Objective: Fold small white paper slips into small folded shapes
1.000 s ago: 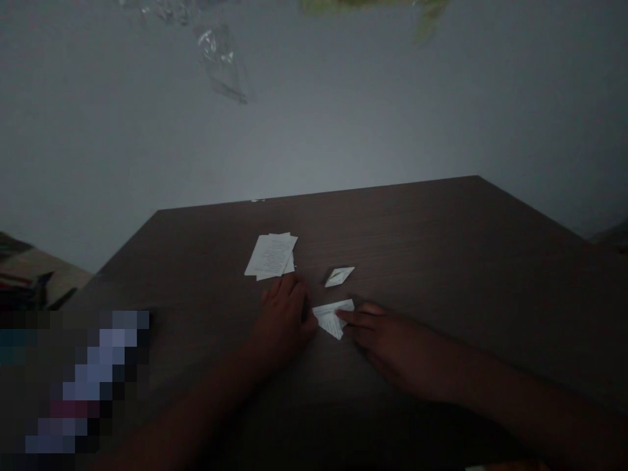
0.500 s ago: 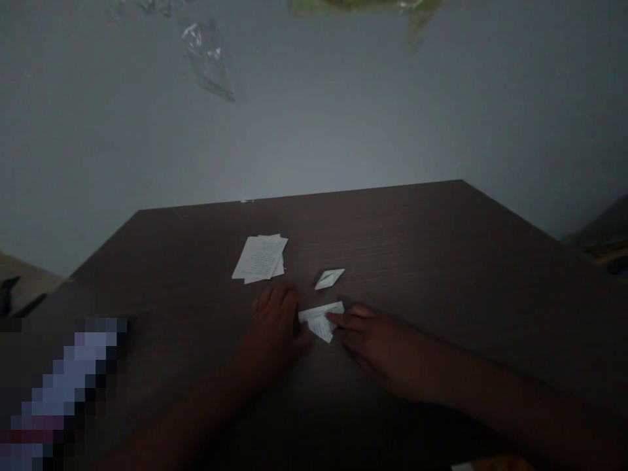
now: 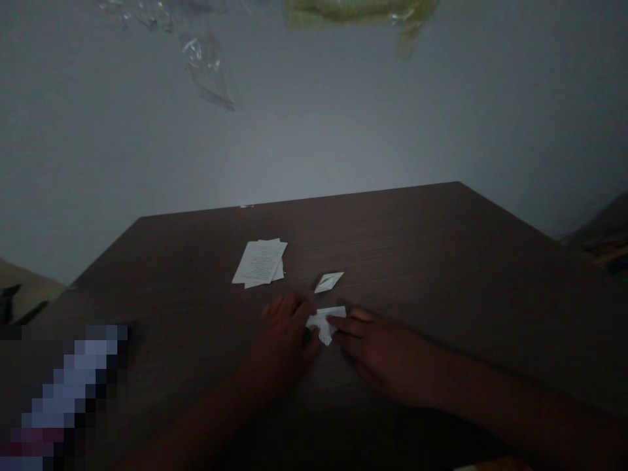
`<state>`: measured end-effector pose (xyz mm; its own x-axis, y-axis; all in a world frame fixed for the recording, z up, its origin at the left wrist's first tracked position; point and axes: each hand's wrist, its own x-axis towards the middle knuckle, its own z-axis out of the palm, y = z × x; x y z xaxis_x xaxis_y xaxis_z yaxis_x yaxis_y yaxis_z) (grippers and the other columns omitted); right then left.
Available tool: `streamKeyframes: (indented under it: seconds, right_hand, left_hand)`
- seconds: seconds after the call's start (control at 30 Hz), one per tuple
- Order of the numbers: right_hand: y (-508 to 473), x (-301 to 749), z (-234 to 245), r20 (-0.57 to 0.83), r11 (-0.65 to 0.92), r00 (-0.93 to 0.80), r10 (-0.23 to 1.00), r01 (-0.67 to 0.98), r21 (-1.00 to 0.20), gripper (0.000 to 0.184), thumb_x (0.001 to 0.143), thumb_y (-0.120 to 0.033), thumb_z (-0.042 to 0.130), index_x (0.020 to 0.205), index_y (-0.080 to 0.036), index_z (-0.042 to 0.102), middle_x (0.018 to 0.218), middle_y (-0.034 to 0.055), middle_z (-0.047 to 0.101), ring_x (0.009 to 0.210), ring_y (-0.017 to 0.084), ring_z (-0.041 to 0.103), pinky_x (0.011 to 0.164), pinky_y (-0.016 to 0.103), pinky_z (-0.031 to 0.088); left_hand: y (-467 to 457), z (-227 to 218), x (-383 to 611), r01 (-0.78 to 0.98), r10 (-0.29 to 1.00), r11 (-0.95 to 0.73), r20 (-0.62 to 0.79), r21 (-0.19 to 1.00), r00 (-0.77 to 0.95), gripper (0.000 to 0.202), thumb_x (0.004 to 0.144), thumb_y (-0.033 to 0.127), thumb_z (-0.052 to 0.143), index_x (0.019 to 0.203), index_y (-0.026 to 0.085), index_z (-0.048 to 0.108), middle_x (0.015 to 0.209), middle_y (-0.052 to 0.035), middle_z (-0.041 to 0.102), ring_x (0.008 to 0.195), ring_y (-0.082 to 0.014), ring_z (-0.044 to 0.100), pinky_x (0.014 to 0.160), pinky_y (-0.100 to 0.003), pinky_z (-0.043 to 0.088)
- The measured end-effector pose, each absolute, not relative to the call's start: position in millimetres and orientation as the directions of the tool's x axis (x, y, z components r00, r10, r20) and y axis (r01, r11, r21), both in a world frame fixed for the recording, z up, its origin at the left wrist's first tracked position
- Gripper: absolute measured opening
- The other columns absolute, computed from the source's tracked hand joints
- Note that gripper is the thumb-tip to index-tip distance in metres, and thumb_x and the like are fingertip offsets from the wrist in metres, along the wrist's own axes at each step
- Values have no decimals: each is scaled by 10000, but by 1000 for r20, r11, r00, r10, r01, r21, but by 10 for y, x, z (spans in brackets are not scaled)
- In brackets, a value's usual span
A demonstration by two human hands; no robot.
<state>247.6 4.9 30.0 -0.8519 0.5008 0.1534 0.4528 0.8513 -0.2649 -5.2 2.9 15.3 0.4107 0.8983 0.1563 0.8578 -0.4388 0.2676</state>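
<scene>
A small piece of folded printed paper (image 3: 326, 322) lies flat on the table, with a straight band along its top and a point toward me. My left hand (image 3: 287, 327) is at its left end, index finger and thumb closed on that side. From the right, my right hand (image 3: 377, 347) holds the paper down, its index fingertip on the middle and the other fingers bent by the right edge. Just beyond sits a small diamond-shaped folded paper (image 3: 329, 282), touched by neither hand. The fingertips hide parts of the paper's edges.
A loose stack of printed paper sheets (image 3: 260, 263) lies on the dark wooden table (image 3: 392, 242), left of the diamond. At the lower left is a pixelated long object (image 3: 73, 386). The wall (image 3: 343, 118) rises behind, with a clear plastic bag (image 3: 209, 69) on it.
My left hand has moved right and slightly forward, and its fingers now cover the left end of the folded paper. The right hand stays on the paper. The view has tilted up slightly.
</scene>
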Motion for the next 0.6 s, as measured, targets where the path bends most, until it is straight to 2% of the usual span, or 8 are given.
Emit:
streamKeyframes:
  seconds: [0.13, 0.27, 0.37, 0.47, 0.53, 0.6]
  right_hand:
    - [24, 2453, 257, 166, 844, -842, 513, 459, -277, 279, 1066, -98, 700, 1297, -101, 856, 1435, 221, 846, 1392, 337, 754, 1238, 482, 584]
    - [-8, 2436, 265, 187, 827, -823, 537, 471, -306, 267, 1083, -105, 663, 1280, -154, 836, 1318, 161, 878, 1218, 309, 783, 1174, 485, 612]
    - [-13, 2451, 279, 207, 809, -811, 547, 450, -377, 257, 1051, -88, 671, 1230, -185, 827, 1153, 104, 881, 1074, 282, 773, 1074, 450, 638]
    - [25, 2489, 261, 261, 771, -758, 598, 455, -446, 228, 1033, -76, 646, 1136, -184, 818, 1033, 89, 854, 981, 270, 759, 1020, 457, 643]
    - [81, 2522, 231, 304, 750, -710, 636, 474, -462, 247, 1055, -74, 603, 1135, -187, 808, 1018, 90, 843, 961, 268, 756, 1018, 478, 639]
    - [150, 2551, 197, 333, 757, -702, 630, 461, -463, 310, 1067, -64, 581, 1246, -193, 798, 1129, 101, 856, 1045, 268, 769, 1051, 478, 633]
  left_hand:
    - [103, 166, -99, 851, 882, -470, 80, 236, 465, 243, 1023, 90, 677, 1167, 250, 788, 1215, -70, 812, 1151, -307, 776, 978, -449, 602]
    - [28, 253, -35, 821, 837, -533, -12, 204, 547, 271, 1031, 47, 691, 1163, 241, 827, 1210, -68, 833, 1144, -309, 789, 1001, -453, 587]
    - [-36, 276, -26, 810, 825, -556, 5, 187, 565, 165, 1065, 103, 736, 1131, 223, 829, 1219, -76, 835, 1156, -326, 787, 1007, -468, 577]
    - [-26, 175, -95, 746, 777, -618, 48, 246, 628, 261, 1061, 54, 736, 1184, 258, 843, 1278, -45, 842, 1201, -304, 778, 1022, -438, 567]
    - [18, 59, -165, 683, 732, -666, 87, 299, 676, 402, 1056, 2, 704, 1289, 294, 852, 1321, -26, 840, 1210, -276, 767, 1064, -419, 564]
    - [64, -35, -225, 640, 703, -696, 127, 326, 699, 390, 1056, 1, 706, 1278, 281, 863, 1263, -30, 843, 1163, -266, 769, 1022, -385, 575]
